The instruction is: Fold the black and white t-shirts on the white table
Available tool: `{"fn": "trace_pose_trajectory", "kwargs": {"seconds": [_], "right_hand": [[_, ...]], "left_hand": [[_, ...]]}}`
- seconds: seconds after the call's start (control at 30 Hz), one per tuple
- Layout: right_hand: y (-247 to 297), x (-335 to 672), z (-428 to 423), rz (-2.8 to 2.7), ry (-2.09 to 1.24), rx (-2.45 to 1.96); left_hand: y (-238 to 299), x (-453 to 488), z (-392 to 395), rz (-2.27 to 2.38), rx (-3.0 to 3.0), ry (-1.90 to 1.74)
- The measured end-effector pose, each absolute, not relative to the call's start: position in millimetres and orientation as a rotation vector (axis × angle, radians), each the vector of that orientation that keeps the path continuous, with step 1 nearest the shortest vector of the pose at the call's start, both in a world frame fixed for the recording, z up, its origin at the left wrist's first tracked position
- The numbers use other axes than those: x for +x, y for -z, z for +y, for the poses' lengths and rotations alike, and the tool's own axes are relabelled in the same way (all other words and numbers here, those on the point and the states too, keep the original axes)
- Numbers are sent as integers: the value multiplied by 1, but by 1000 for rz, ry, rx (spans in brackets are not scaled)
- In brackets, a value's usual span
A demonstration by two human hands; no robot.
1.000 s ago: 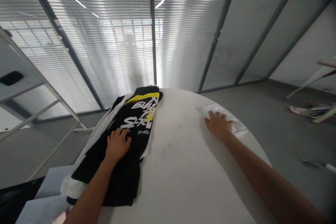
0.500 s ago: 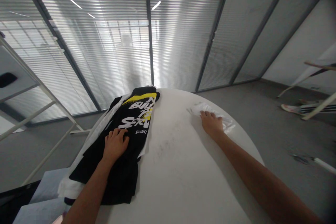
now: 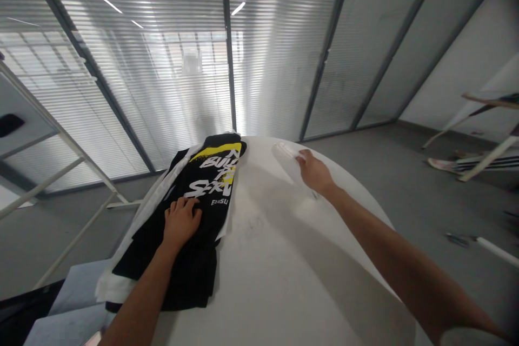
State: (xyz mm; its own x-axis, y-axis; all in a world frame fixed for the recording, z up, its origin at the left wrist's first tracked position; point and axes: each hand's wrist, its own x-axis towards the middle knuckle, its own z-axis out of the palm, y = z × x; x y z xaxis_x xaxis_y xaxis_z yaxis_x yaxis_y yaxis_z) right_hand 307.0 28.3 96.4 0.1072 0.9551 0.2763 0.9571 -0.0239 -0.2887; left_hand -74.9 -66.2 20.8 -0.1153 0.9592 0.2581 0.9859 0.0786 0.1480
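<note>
My left hand rests on a folded black T-shirt with white lettering and a yellow printed band. Its fingers lie slightly bent on the cloth, holding nothing. White cloth shows along the left edge of the black shirt. Over the far right part of the white round table, my right hand pinches a crumpled clear plastic bag. The bag extends to the left of the fingers, and part of it is hidden behind the hand.
At the left stands a white metal frame. Pale blue fabric lies low at the left, beside the table. A glass partition with blinds rises behind. On the right, a chair and a white rod are near the floor.
My right hand has risen from the tabletop and moved slightly left and away, bringing the plastic bag with it. My left hand stays on the shirt.
</note>
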Motion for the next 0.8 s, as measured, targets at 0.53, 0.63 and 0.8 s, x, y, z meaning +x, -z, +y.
{"fn": "trace_pose_trajectory", "kwargs": {"seconds": [0.53, 0.63, 0.8], "right_hand": [[-97, 64, -70, -2770, -120, -920], [-82, 53, -57, -2792, -319, -872], [-85, 53, -6, -2502, -972, -876]], "left_hand": [[-19, -139, -69, -2084, -1099, 2042], [-21, -144, -73, -2073, -1125, 1943], [-37, -129, -90, -1761, -1347, 1529]]}}
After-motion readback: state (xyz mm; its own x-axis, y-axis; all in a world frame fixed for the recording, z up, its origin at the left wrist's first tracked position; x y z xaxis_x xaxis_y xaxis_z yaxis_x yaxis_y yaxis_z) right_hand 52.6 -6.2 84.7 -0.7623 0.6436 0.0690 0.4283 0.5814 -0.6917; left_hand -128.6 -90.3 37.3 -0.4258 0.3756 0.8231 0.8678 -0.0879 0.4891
